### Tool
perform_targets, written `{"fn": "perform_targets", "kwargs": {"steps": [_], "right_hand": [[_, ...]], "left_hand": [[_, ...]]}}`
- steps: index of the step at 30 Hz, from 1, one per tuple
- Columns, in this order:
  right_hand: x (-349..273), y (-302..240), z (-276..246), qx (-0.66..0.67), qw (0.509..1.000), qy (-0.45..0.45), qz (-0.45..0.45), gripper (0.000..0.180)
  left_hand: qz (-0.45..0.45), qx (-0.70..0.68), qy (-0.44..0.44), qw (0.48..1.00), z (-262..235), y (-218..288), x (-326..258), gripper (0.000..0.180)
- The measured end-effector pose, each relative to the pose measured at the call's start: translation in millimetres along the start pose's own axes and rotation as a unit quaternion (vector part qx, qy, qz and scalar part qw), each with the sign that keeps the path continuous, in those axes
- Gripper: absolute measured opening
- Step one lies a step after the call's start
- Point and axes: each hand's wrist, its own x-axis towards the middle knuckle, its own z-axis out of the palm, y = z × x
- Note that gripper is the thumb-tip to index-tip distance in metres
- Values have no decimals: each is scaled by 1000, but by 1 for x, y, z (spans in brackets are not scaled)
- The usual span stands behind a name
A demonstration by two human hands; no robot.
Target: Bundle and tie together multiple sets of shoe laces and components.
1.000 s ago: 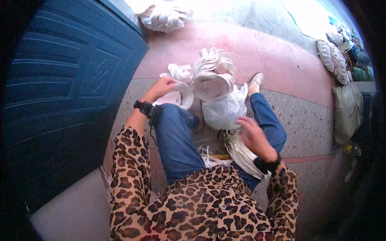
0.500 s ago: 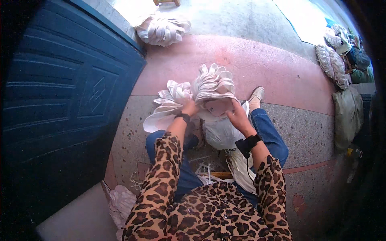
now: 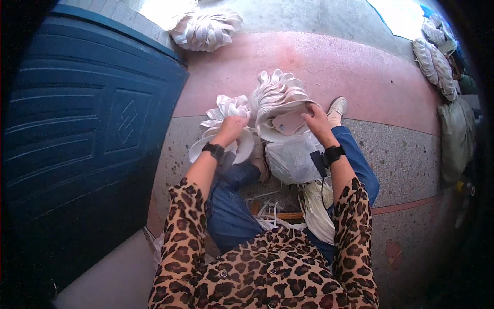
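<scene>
Two bunches of nested white fabric pieces, curved like shoe uppers, lie in front of my knees. At the left bunch, my left hand has its fingers closed on the near end; a white curved piece hangs beneath it. My right hand pinches the right rim of the nearest white piece in the right bunch. That piece gapes toward me and shows a pale pink inner panel. Under it stands a translucent white plastic bag.
A dark blue panelled door stands at my left. Another white bundle lies on the floor beyond its edge. More bundles and a greyish sack line the right side. Off-white strips lie between my legs.
My left hand has moved slightly left and up, and a curved white piece now shows below it. My right hand has shifted up along the rim, and the nearest piece gapes wider.
</scene>
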Motion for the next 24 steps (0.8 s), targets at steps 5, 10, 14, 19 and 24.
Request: {"fn": "perform_targets", "kwargs": {"steps": [5, 10, 14, 19, 24], "right_hand": [[-23, -36, 41, -10, 995, -93, -42, 28], [-33, -16, 106, -39, 980, -186, -59, 25], [-43, 14, 165, 16, 980, -177, -88, 26], [-51, 33, 210, -119, 983, -123, -68, 24], [-28, 71, 215, 112, 978, -70, 163, 19]], "left_hand": [[-76, -233, 29, 969, -17, 2, -25, 34], [10, -56, 36, 998, 14, -7, -19, 33], [34, 5, -2, 999, 31, -14, -14, 32], [-93, -105, -56, 989, 27, -20, -11, 30], [-147, -186, -68, 969, 20, -13, -6, 30]]}}
